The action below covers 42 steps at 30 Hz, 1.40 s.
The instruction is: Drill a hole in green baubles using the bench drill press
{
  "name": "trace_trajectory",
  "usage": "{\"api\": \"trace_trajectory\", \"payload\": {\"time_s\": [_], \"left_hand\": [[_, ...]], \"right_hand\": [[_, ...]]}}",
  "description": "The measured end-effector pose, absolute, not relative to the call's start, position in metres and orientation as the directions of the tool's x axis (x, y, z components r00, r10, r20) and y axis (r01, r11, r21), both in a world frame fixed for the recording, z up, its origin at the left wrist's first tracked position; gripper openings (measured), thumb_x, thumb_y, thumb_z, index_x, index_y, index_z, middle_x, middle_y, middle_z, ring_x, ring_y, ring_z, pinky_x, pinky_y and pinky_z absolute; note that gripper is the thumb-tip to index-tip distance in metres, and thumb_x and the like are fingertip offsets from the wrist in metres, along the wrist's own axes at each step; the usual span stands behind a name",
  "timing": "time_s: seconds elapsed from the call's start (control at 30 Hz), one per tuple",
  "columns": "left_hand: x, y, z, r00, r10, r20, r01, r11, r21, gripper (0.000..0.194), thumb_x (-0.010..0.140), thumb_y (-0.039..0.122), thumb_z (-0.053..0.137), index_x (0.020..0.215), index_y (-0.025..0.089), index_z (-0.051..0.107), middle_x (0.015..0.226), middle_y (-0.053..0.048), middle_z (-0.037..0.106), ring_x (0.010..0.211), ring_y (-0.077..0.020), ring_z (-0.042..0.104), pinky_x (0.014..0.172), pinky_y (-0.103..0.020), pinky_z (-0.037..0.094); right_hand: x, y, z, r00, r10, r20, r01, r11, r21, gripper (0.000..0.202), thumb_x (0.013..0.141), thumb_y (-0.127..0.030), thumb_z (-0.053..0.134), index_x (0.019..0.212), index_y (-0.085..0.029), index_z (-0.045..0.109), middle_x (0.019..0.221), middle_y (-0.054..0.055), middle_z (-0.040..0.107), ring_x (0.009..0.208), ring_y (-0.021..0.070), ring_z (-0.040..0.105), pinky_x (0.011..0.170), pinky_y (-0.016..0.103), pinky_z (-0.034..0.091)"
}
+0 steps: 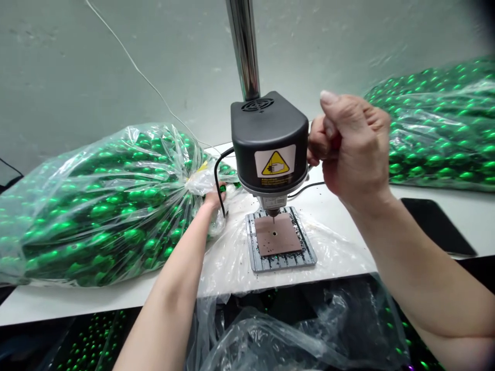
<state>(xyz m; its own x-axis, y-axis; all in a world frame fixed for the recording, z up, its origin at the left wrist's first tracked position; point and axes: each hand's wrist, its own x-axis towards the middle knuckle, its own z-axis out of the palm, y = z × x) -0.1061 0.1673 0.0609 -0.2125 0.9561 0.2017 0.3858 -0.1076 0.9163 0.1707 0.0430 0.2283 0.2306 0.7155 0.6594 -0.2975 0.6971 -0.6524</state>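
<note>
I'm apparently selecting a green bead (223,188) by my left hand (213,200) at the left bag (187,180), its grip unclear, while my right hand (353,141) is resting curled tight, its hold hidden, right of the drill (266,129), the next move seemingly calling for centring on the near pad (284,242).

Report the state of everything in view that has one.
Brown square pad: flat, one hole
Black drill head: bit above the pad; whether spinning, unclear
Grey grooved metal plate: strewn with dark crumbs
Left clear plastic bag of shiny green beads: full, mouth gathered
Right clear plastic bag of shiny green beads: bulging
Black rectangular slab: lying flat
Right hand: curled shut
Left hand: grip unclear
</note>
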Motion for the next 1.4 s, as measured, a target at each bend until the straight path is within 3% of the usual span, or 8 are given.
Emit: {"api": "trace_trajectory", "payload": {"time_s": [0.13, 0.27, 0.37, 0.63, 0.8, 1.0, 1.17, 1.4], "left_hand": [[-0.124, 0.129, 0.068, -0.260, 0.958, 0.124, 0.277, -0.049, 0.960, 0.023, 0.076, 0.024, 0.071, 0.098, 0.017, 0.068, 0.089, -0.005, 0.070, 0.089, -0.0200, 0.064, 0.081, -0.032, 0.056], [-0.144, 0.057, 0.087, -0.243, 0.961, -0.129, -0.194, 0.083, 0.978, 0.042, 0.081, 0.045, 0.068, 0.115, 0.023, 0.062, 0.094, -0.005, 0.071, 0.075, -0.0176, 0.066, 0.062, -0.026, 0.051], [-0.137, 0.004, 0.100, -0.211, 0.959, -0.188, -0.352, 0.105, 0.930, 0.049, 0.076, 0.045, 0.078, 0.118, 0.026, 0.060, 0.097, -0.004, 0.071, 0.072, -0.0158, 0.065, 0.058, -0.023, 0.047], [-0.051, -0.044, 0.081, 0.015, 0.980, -0.199, -0.305, 0.194, 0.932, 0.054, 0.073, 0.039, 0.083, 0.118, 0.020, 0.060, 0.100, -0.005, 0.069, 0.075, -0.0154, 0.065, 0.064, -0.027, 0.050], [-0.015, -0.028, 0.054, 0.004, 0.996, -0.084, -0.099, 0.084, 0.991, 0.059, 0.074, 0.043, 0.084, 0.122, 0.020, 0.060, 0.113, -0.008, 0.068, 0.094, -0.0196, 0.066, 0.072, -0.028, 0.053], [-0.009, -0.020, 0.037, -0.150, 0.989, -0.017, 0.034, 0.022, 0.999, 0.060, 0.070, 0.046, 0.087, 0.116, 0.018, 0.060, 0.099, -0.006, 0.070, 0.086, -0.0165, 0.066, 0.076, -0.028, 0.053], [-0.030, -0.032, 0.046, -0.369, 0.919, -0.139, -0.116, 0.103, 0.988, 0.056, 0.071, 0.048, 0.083, 0.111, 0.019, 0.056, 0.083, 0.001, 0.067, 0.060, -0.0107, 0.062, 0.055, -0.021, 0.045], [-0.036, -0.037, 0.064, -0.007, 0.921, -0.391, -0.444, 0.347, 0.826, 0.043, 0.074, 0.037, 0.080, 0.108, 0.018, 0.062, 0.099, -0.010, 0.074, 0.082, -0.0194, 0.072, 0.069, -0.029, 0.058]], "right_hand": [[0.172, 0.045, 0.228, 0.231, 0.710, 0.665, -0.309, 0.702, -0.642, 0.055, 0.084, -0.043, 0.078, 0.054, -0.022, 0.037, 0.046, -0.004, 0.030, 0.039, 0.0077, 0.032, 0.031, 0.027, 0.028], [0.172, 0.046, 0.228, 0.235, 0.716, 0.657, -0.285, 0.697, -0.658, 0.056, 0.083, -0.047, 0.077, 0.055, -0.022, 0.037, 0.047, -0.004, 0.031, 0.040, 0.0076, 0.032, 0.033, 0.028, 0.032], [0.171, 0.048, 0.226, 0.267, 0.695, 0.668, -0.308, 0.718, -0.624, 0.055, 0.080, -0.046, 0.080, 0.053, -0.023, 0.038, 0.047, -0.004, 0.031, 0.038, 0.0078, 0.032, 0.031, 0.030, 0.029], [0.177, 0.056, 0.222, 0.188, 0.695, 0.694, -0.216, 0.719, -0.661, 0.058, 0.085, -0.058, 0.072, 0.060, -0.024, 0.033, 0.048, -0.005, 0.034, 0.040, 0.0086, 0.031, 0.036, 0.029, 0.034], [0.175, 0.057, 0.223, 0.190, 0.701, 0.687, -0.210, 0.713, -0.669, 0.062, 0.084, -0.068, 0.067, 0.061, -0.024, 0.031, 0.045, -0.005, 0.033, 0.039, 0.0091, 0.033, 0.036, 0.029, 0.032], [0.174, 0.058, 0.223, 0.176, 0.685, 0.707, -0.250, 0.726, -0.641, 0.061, 0.082, -0.067, 0.070, 0.060, -0.023, 0.033, 0.046, -0.006, 0.032, 0.037, 0.0067, 0.028, 0.034, 0.027, 0.029], [0.173, 0.057, 0.225, 0.187, 0.702, 0.687, -0.275, 0.709, -0.650, 0.063, 0.081, -0.067, 0.071, 0.059, -0.023, 0.033, 0.047, -0.006, 0.033, 0.037, 0.0066, 0.027, 0.033, 0.027, 0.030], [0.173, 0.054, 0.225, 0.182, 0.700, 0.690, -0.288, 0.709, -0.644, 0.058, 0.083, -0.061, 0.073, 0.059, -0.024, 0.035, 0.047, -0.005, 0.039, 0.038, 0.0098, 0.036, 0.034, 0.029, 0.031]]}}
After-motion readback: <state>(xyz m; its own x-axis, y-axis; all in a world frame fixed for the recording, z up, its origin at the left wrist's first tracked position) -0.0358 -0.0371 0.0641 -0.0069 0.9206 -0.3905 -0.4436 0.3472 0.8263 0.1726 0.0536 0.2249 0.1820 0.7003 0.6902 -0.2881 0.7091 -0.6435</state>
